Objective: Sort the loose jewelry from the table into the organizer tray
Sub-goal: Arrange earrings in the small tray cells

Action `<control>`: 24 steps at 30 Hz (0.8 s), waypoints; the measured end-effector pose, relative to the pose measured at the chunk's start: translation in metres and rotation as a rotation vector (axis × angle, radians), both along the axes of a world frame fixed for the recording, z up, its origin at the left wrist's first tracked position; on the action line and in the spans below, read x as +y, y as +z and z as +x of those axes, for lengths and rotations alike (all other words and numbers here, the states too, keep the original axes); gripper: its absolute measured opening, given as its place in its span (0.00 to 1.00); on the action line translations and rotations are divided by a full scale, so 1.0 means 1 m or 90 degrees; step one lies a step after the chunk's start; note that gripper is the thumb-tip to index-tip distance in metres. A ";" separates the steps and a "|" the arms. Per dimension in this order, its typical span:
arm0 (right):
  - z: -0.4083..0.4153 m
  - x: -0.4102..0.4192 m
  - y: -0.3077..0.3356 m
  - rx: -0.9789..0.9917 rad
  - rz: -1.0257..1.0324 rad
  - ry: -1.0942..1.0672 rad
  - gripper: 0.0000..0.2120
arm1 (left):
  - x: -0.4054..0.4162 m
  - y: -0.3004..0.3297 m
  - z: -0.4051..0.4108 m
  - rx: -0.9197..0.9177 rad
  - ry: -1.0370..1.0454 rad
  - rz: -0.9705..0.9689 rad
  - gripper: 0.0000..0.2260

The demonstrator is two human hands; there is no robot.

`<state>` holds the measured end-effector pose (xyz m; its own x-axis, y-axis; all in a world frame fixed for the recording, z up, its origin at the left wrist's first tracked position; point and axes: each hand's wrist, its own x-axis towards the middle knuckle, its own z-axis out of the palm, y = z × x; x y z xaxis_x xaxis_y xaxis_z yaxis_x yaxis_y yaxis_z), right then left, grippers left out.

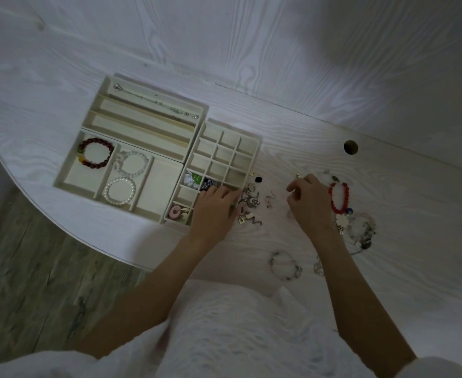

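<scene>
While no writing is readable, the left hand (213, 211) rests with loosely curled fingers on the grid tray's (247, 148) right edge; the right hand (310, 203), at three o'clock, pinches something small among loose jewelry (248, 205) near the red bracelet (338, 197).

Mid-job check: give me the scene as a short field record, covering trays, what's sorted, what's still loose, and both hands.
trays: three cream organizer trays on the white table
long slots: silver chain
bracelet sections: dark red bracelet, clear bead bracelet, pearl bracelet
grid tray: few cells filled, pink earring in near corner
still loose: red bead bracelet, small charm pile, silver bracelet
left hand: at grid tray's near edge, grasp unclear
right hand: fingers curled, over the table beside red bead bracelet, grasp unclear
</scene>
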<state>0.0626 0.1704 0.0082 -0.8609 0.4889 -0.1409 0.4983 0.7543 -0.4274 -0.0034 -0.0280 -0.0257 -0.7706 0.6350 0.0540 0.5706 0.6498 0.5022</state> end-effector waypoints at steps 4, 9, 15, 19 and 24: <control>-0.020 -0.018 0.013 0.135 -0.053 0.050 0.07 | -0.006 -0.002 -0.004 -0.008 -0.003 0.032 0.15; -0.067 -0.056 0.007 0.166 -0.148 0.123 0.02 | -0.029 -0.001 -0.025 0.008 0.149 0.050 0.14; -0.096 -0.082 -0.013 0.128 -0.055 0.232 0.03 | -0.041 -0.001 -0.057 0.013 0.175 0.002 0.16; -0.086 -0.071 -0.021 0.107 -0.028 0.145 0.07 | -0.041 -0.002 -0.068 0.038 0.125 0.019 0.11; -0.080 -0.066 -0.019 0.115 0.046 0.168 0.04 | -0.036 -0.001 -0.077 0.105 0.000 -0.044 0.07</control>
<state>-0.0173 0.1040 -0.0105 -0.9673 0.2483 0.0527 0.2022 0.8792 -0.4315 -0.0799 -0.0642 -0.0272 -0.7547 0.6420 0.1352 0.6417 0.6795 0.3556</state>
